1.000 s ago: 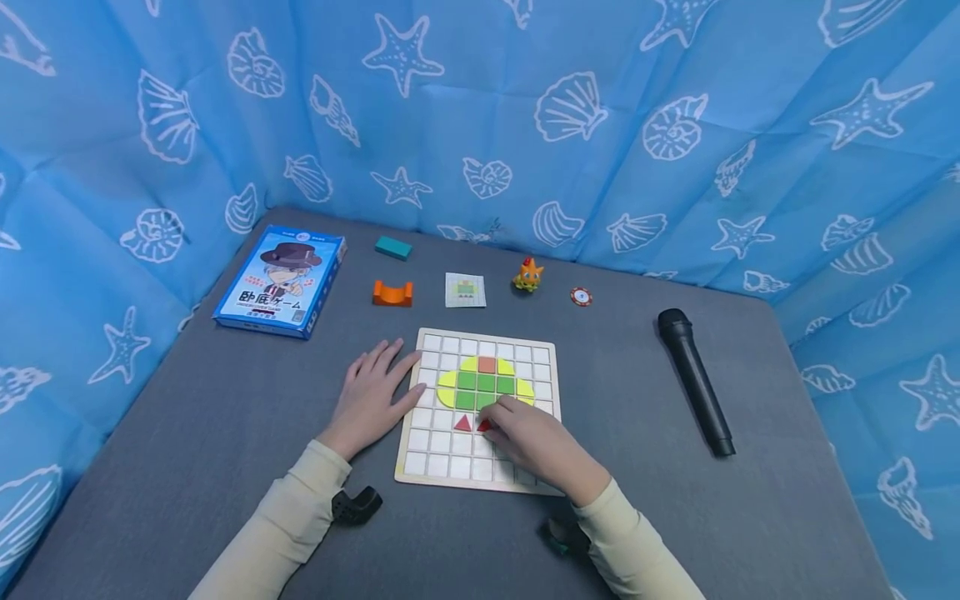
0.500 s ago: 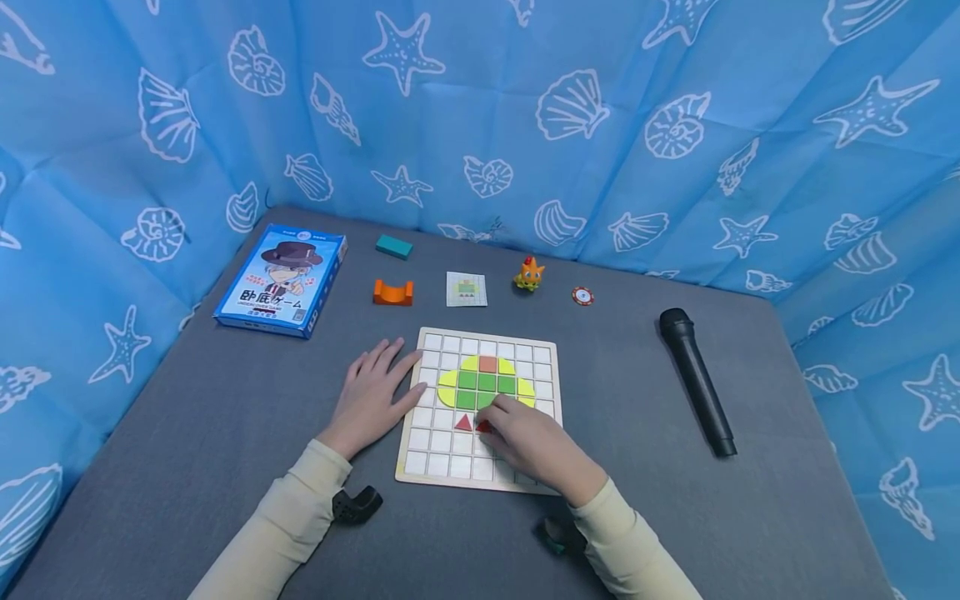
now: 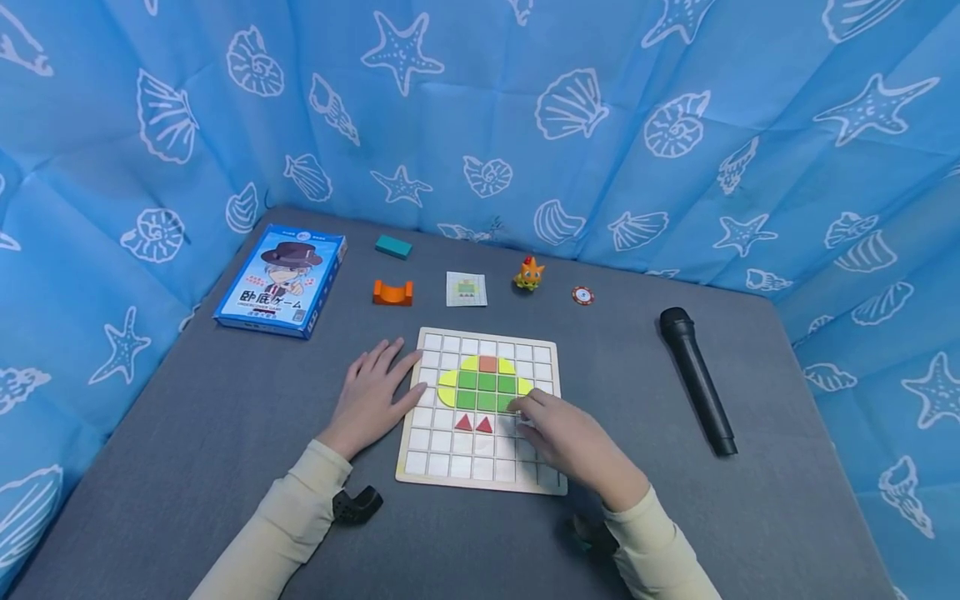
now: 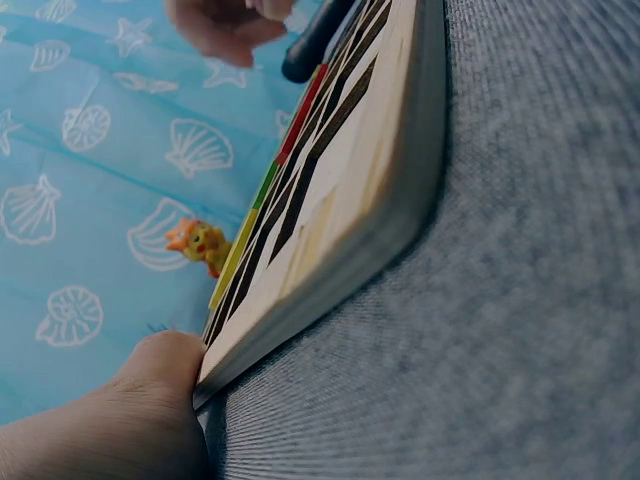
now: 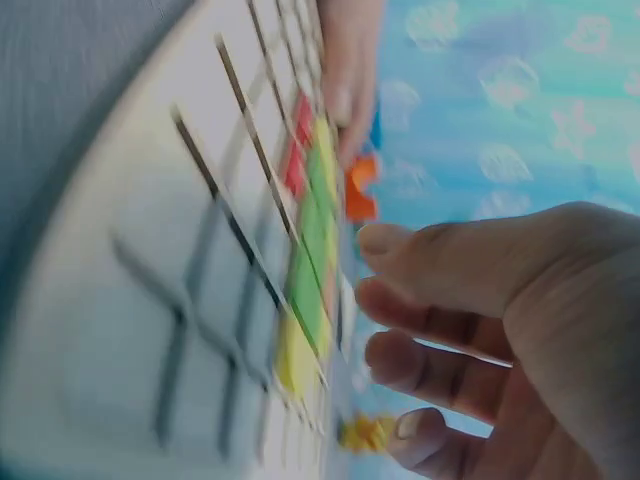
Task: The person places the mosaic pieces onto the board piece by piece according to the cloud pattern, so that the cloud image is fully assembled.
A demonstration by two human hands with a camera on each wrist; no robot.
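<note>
A white-tiled wooden grid board [image 3: 438, 465] lies in the middle of the grey table. My left hand [image 3: 371, 400] rests flat beside its left edge, fingers spread, thumb and forefinger at the rim. On the board sit green squares [image 3: 487, 382], an orange-red square [image 3: 487, 364] above them and yellow curved pieces [image 3: 446, 397] at the sides. Two red triangles, a left one [image 3: 464, 423] and a right one [image 3: 484, 426], lie below the green. Over the board's right part hovers my right hand [image 3: 573, 437], covering some pieces. The right wrist view shows its loosely bent fingers [image 5: 440, 265] holding nothing.
Behind the board lie a small pattern card [image 3: 467, 289], an orange arched block [image 3: 393, 293], a teal block [image 3: 393, 247], a toy figure [image 3: 528, 273] and a round chip [image 3: 582, 295]. A blue box [image 3: 281, 281] is at left, a black microphone [image 3: 697, 381] at right.
My right hand has let go of the right red triangle and moved right, so both triangles now show fully. The left hand has stayed in place.
</note>
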